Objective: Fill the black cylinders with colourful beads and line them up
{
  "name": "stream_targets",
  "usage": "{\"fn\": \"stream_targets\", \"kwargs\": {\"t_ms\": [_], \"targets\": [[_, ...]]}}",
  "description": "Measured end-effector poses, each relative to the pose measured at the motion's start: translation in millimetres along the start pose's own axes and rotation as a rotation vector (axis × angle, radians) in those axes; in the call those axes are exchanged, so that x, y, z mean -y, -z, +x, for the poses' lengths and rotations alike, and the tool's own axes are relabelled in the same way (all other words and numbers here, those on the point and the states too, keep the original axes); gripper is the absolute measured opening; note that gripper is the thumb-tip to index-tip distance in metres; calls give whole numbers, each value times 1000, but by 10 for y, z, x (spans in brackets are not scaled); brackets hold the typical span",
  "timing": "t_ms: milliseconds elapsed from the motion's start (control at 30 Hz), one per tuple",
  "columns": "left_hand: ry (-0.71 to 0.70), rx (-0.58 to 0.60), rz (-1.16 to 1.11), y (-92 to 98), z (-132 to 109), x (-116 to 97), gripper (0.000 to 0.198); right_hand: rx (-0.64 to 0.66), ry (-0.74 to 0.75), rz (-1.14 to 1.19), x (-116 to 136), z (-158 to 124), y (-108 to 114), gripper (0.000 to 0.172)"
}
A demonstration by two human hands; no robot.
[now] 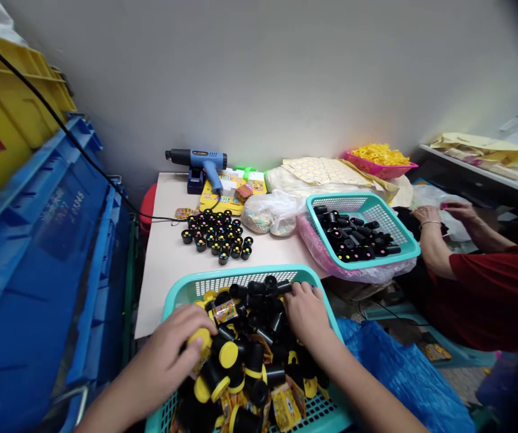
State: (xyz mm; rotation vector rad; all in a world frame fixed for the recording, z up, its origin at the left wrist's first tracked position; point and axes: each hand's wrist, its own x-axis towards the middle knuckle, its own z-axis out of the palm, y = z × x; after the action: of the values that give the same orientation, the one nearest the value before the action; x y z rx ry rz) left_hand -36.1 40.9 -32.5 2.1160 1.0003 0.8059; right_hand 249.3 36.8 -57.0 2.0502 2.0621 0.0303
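Note:
A turquoise basket (241,276) in front of me holds many black cylinders, some with yellow caps, mixed with yellow printed packets (285,409). At its left side my left hand (175,343) has its fingers closed round a yellow-capped piece (201,341). My right hand (306,313) reaches into the right side of the basket, fingers bent down over black cylinders (256,294); its fingertips are partly hidden among them, so what it grips cannot be made out. Behind the basket, small black cups with coloured dots (216,231) stand grouped on the table (164,258).
A second turquoise basket (358,200) of black cylinders stands at the right. Behind are a blue heat gun (209,161), plastic bags (270,210) and a pink basket (378,171). Blue crates (29,270) line the left. At far right another person's hands (428,216) work.

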Motion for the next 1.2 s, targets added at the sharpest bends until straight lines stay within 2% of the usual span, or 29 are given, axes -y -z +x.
{"fn": "stream_targets", "kwargs": {"t_ms": [33, 100, 200, 267, 333, 433, 567, 667, 733, 800, 867, 967, 1033, 1100, 1200], "targets": [[-21, 61, 69, 6, 26, -12, 20, 23, 3, -22, 59, 12, -10, 28], [-34, 74, 131, 40, 109, 48, 24, 63, 37, -39, 123, 31, -4, 31], [105, -86, 108, 171, 356, 385, 26, 92, 93, -42, 115, 31, 17, 32], [291, -258, 134, 279, 594, 722, 26, 101, 98, -39, 91, 16, 13, 33], [347, -346, 172, 349, 845, 1055, 26, 92, 89, -22, 84, 2, -1, 34], [356, -405, 186, 343, 1143, 1396, 28, 87, 79, 2, 93, 3, -12, 34], [343, -395, 132, 264, 1289, 1512, 22, 125, 153, 27, 48, 10, 44, 29], [392, -438, 116, 292, 1237, 1461, 19, 136, 219, 68, -67, -17, 151, 21], [427, -476, 97, 345, 1142, 1370, 22, 103, 213, 223, -160, -39, 243, 16], [431, -495, 65, 393, 1003, 1210, 28, 57, 168, 561, -234, -47, 329, 14], [383, -474, 6, 409, 825, 972, 34, 52, 117, 1018, -259, -34, 388, 14], [255, -315, -158, 334, 510, 521, 37, 124, 80, 1642, -176, -2, 435, 22], [220, -171, -293, 210, 307, 232, 38, 185, 93, 1906, -50, 4, 468, 27], [199, -76, -423, 51, 149, 12, 40, 227, 139, 2047, 107, -14, 514, 32], [192, -34, -540, -161, 13, -152, 40, 326, 211, 2126, 339, -74, 570, 35]]}}
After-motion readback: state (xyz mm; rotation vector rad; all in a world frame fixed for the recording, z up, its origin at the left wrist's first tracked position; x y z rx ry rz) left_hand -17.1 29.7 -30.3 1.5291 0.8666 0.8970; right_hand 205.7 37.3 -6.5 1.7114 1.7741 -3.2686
